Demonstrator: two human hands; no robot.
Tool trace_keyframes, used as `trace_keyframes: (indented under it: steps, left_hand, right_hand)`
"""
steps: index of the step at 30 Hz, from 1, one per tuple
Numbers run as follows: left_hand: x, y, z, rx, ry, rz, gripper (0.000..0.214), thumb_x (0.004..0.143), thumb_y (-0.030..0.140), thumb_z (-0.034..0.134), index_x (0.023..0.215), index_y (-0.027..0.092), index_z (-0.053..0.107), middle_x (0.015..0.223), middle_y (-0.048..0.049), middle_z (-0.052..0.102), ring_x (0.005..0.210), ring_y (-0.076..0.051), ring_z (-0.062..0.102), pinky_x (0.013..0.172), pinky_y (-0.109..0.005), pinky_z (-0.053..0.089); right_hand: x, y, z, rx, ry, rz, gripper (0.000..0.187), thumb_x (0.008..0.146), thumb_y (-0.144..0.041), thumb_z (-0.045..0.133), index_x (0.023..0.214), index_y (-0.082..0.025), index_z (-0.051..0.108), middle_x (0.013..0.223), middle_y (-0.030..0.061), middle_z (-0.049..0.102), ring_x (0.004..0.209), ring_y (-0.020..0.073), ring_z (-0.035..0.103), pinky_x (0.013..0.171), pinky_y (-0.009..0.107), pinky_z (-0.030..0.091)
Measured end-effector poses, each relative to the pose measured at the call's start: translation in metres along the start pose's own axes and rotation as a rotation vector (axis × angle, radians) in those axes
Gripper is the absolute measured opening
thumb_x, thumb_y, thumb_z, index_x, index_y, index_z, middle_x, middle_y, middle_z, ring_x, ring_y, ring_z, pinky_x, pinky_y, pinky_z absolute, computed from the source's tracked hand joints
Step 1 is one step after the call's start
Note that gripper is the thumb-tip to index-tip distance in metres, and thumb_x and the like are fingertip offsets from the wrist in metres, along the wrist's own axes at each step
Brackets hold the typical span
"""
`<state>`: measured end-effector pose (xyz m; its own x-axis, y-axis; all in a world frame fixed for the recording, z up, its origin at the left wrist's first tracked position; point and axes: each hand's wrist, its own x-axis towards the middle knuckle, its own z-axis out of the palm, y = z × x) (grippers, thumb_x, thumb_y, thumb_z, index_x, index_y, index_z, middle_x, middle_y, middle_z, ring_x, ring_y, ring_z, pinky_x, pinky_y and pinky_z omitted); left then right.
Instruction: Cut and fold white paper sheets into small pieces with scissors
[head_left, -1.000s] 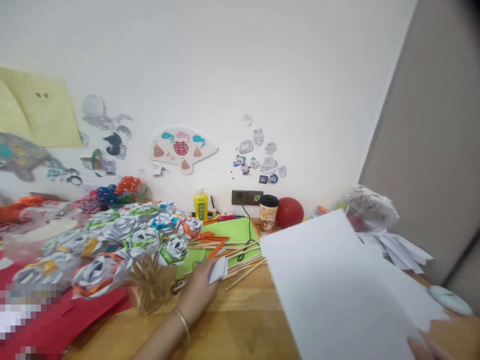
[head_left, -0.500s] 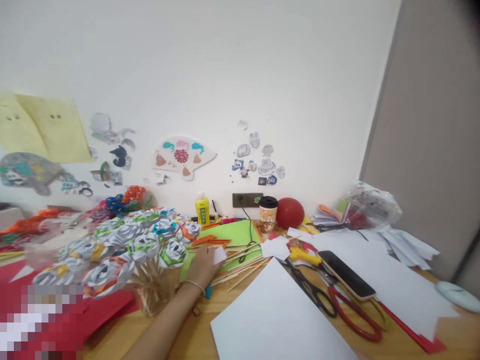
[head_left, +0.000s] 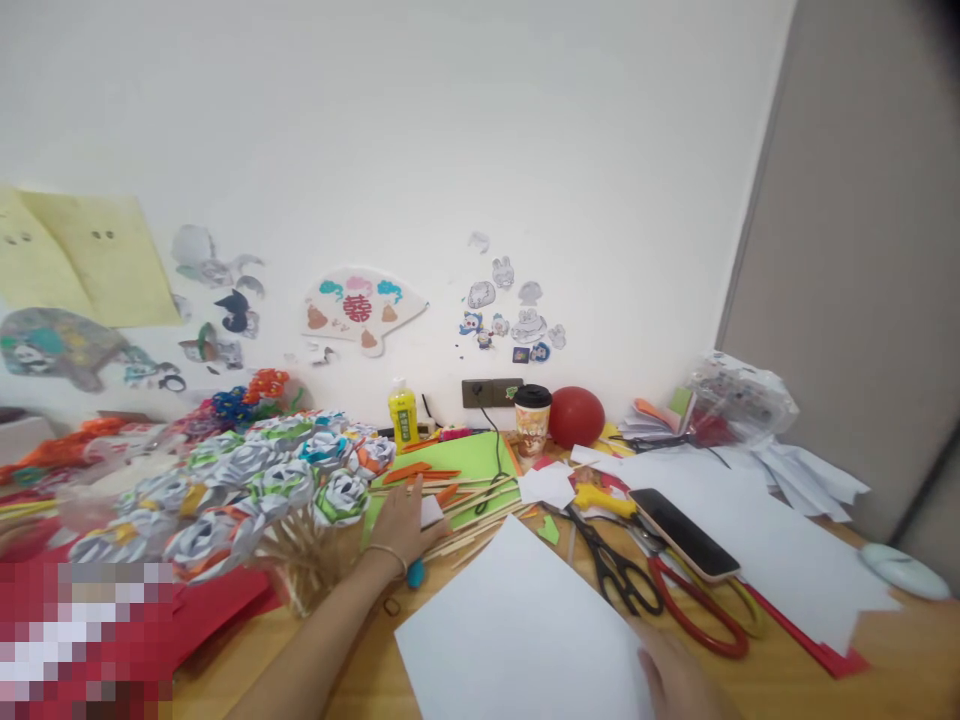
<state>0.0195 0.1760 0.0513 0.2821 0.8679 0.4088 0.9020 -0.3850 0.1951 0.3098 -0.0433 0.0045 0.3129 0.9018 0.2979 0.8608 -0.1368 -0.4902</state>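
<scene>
Head view: left hand [head_left: 397, 522] lies flat on wooden sticks [head_left: 480, 520], fingers stretched & close together, small white paper piece [head_left: 430, 511] just beside thumb. Right hand [head_left: 679, 680] rests on white sheet [head_left: 517, 620] at front of surface [head_left: 900, 685]; its fingers are blurred, cannot tell. Black scissors [head_left: 609, 565] near.

Bright, soft, even light fills the room. The white wall [head_left: 525, 120] looks slightly washed out, and shadows on the bench [head_left: 795, 695] are faint. The wide lens bows the edges, and the top right corner darkens. The paper flowers [head_left: 247, 490] and right hand [head_left: 679, 680] are blurred. A pixelated patch [head_left: 82, 640] covers the lower left.
</scene>
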Motion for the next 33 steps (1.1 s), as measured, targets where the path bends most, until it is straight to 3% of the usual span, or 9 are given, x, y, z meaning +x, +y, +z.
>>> trace_keyframes:
  steps: [4, 11, 19, 21, 24, 26, 28, 30, 33]
  left_hand:
    - [-0.017, 0.022, -0.019, -0.141, 0.008, 0.050, 0.061, 0.072, 0.042, 0.051, 0.119, 0.004, 0.043, 0.125, -0.0233, 0.046, 0.121, -0.035, 0.032, 0.099, -0.046, 0.021]
    - [-0.057, 0.066, -0.066, -0.396, -0.004, 0.170, 0.027, 0.081, 0.033, 0.040, 0.092, 0.017, 0.059, 0.082, -0.0040, 0.068, 0.073, -0.019, 0.062, 0.065, -0.028, 0.049]
    - [-0.046, 0.103, -0.162, -0.363, 0.182, 0.390, 0.022, 0.080, 0.034, 0.043, 0.079, 0.020, 0.060, 0.079, -0.0034, 0.063, 0.079, -0.019, 0.056, 0.075, -0.031, 0.043]
    - [-0.045, 0.108, -0.163, -0.358, 0.319, 0.336, 0.024, 0.077, 0.035, 0.050, 0.093, 0.019, 0.058, 0.100, -0.0081, 0.060, 0.101, -0.024, 0.050, 0.090, -0.040, 0.034]
    - [-0.049, 0.106, -0.143, -0.533, 0.495, 0.006, 0.063, 0.063, 0.039, 0.065, 0.116, 0.014, 0.043, 0.122, -0.0142, 0.048, 0.122, -0.031, 0.031, 0.101, -0.048, 0.019]
    - [-0.057, 0.102, -0.126, -0.894, 0.204, -0.172, 0.068, 0.062, 0.042, 0.064, 0.120, 0.015, 0.041, 0.124, -0.0134, 0.049, 0.121, -0.030, 0.035, 0.099, -0.046, 0.026]
    - [-0.064, 0.099, -0.113, -1.011, -0.013, -0.159, 0.052, 0.071, 0.051, 0.051, 0.103, 0.010, 0.057, 0.099, -0.0152, 0.066, 0.090, -0.031, 0.061, 0.075, -0.044, 0.048]
    - [-0.070, 0.098, -0.103, -1.086, -0.099, -0.149, 0.050, 0.070, 0.054, 0.049, 0.090, 0.010, 0.064, 0.081, -0.0120, 0.072, 0.072, -0.028, 0.066, 0.062, -0.038, 0.053]
    - [-0.076, 0.100, -0.088, -1.150, -0.065, -0.157, 0.051, 0.063, 0.058, 0.054, 0.084, 0.013, 0.066, 0.086, -0.0084, 0.072, 0.082, -0.027, 0.064, 0.071, -0.035, 0.052]
  right_hand:
    - [-0.002, -0.017, -0.008, -0.077, 0.011, 0.007, 0.039, 0.080, -0.018, 0.031, 0.104, -0.025, 0.060, 0.100, 0.0039, 0.068, 0.083, 0.0199, 0.066, 0.062, 0.024, 0.052]
    - [-0.010, -0.019, -0.023, 0.092, 0.239, -0.258, 0.034, 0.085, -0.029, 0.033, 0.102, -0.020, 0.060, 0.104, 0.0072, 0.066, 0.096, 0.0220, 0.060, 0.080, 0.028, 0.048]
    - [0.013, -0.062, -0.070, 0.484, -0.025, -0.281, 0.032, 0.082, -0.037, 0.042, 0.104, -0.021, 0.059, 0.099, 0.0055, 0.067, 0.093, 0.0229, 0.059, 0.079, 0.029, 0.047]
    - [0.013, -0.064, -0.062, 0.658, 0.034, -0.207, 0.032, 0.082, -0.039, 0.043, 0.101, -0.020, 0.060, 0.097, 0.0057, 0.067, 0.090, 0.0235, 0.060, 0.078, 0.029, 0.048]
    - [0.009, -0.062, -0.040, 0.991, 0.147, 0.026, 0.039, 0.077, -0.044, 0.050, 0.105, -0.018, 0.058, 0.102, 0.0073, 0.066, 0.092, 0.0250, 0.060, 0.073, 0.029, 0.050]
    - [0.006, -0.061, -0.028, 1.176, 0.193, 0.136, 0.044, 0.074, -0.045, 0.055, 0.107, -0.017, 0.056, 0.102, 0.0078, 0.066, 0.093, 0.0254, 0.060, 0.072, 0.029, 0.051]
    - [0.005, -0.060, -0.022, 1.279, 0.230, 0.159, 0.043, 0.072, -0.044, 0.058, 0.106, -0.017, 0.056, 0.100, 0.0076, 0.067, 0.095, 0.0250, 0.059, 0.075, 0.029, 0.050]
    - [0.005, -0.058, -0.020, 1.318, 0.236, 0.118, 0.039, 0.072, -0.044, 0.059, 0.101, -0.018, 0.058, 0.098, 0.0074, 0.068, 0.094, 0.0240, 0.059, 0.076, 0.029, 0.049]
    - [0.007, -0.051, -0.012, 1.288, 0.196, 0.054, 0.036, 0.067, -0.044, 0.063, 0.091, -0.017, 0.062, 0.093, 0.0087, 0.069, 0.087, 0.0238, 0.061, 0.074, 0.030, 0.050]
